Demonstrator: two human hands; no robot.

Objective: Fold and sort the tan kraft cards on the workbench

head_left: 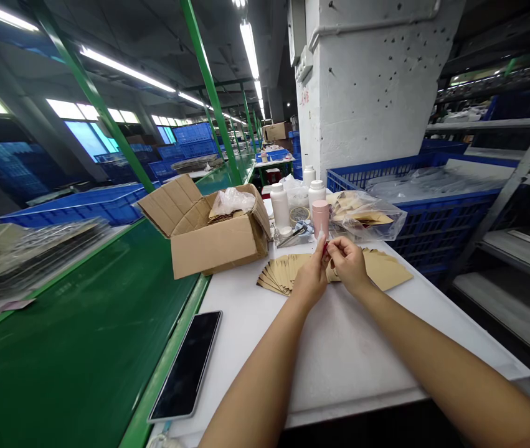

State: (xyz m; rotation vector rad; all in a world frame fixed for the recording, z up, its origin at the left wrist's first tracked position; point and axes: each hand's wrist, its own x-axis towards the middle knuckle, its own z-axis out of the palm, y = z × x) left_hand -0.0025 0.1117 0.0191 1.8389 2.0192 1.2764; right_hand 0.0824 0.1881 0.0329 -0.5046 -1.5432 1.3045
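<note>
My left hand (pixel 311 277) and my right hand (pixel 349 264) meet above the white table, both closed with the fingertips pinched together. Between them shows a small red piece (pixel 325 249), too small to name; a whitish tip appears just above it. Below and behind the hands, brown paper envelopes (pixel 279 274) lie fanned out, with more of them (pixel 386 270) spread to the right. A pink canister (pixel 321 218) stands right behind my fingers. White bottles (pixel 280 208) stand behind to the left, beside a roll of tape (pixel 299 215) and dark tweezers-like tools (pixel 293 236).
An open cardboard box (pixel 218 246) holds envelopes and clear plastic. A phone (pixel 186 367) lies at the table's left edge, along the green conveyor belt (pixel 73 336). A clear bag of envelopes (pixel 367 214) lies back right, before a blue crate (pixel 446 218) and metal shelves (pixel 512 255).
</note>
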